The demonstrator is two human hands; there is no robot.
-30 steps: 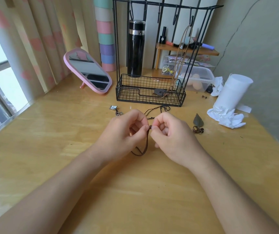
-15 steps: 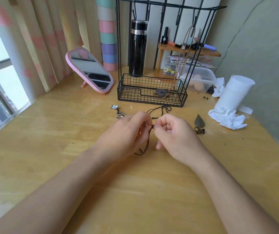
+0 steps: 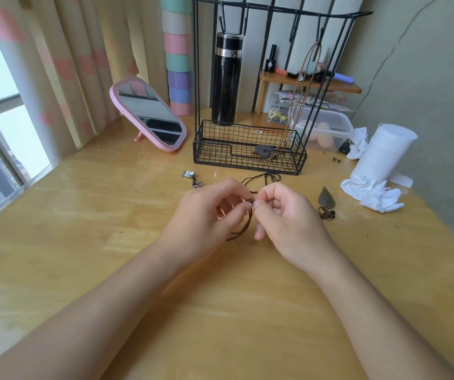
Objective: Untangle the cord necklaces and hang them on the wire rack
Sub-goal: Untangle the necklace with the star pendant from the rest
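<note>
On the wooden table (image 3: 83,242), before the wire rack (image 3: 249,156) where one tan necklace (image 3: 306,86) hangs from a hook (image 3: 320,34), the left hand (image 3: 206,218) and the right hand (image 3: 289,215) both pinch a dark cord (image 3: 243,231) at its knot (image 3: 251,201). It is better, I think, to loosen the knot with small fingertip pulls, not tug hard.

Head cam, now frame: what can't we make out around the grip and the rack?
1. Head view: where the left hand and right hand pinch the brown cord, fingertips hide the knot or bead.
2. Whether the black cord joins it: hidden behind the knuckles.
3. Wire rack: top left corner cut by the frame's upper edge.
4. Small charm: too small to identify.
</note>
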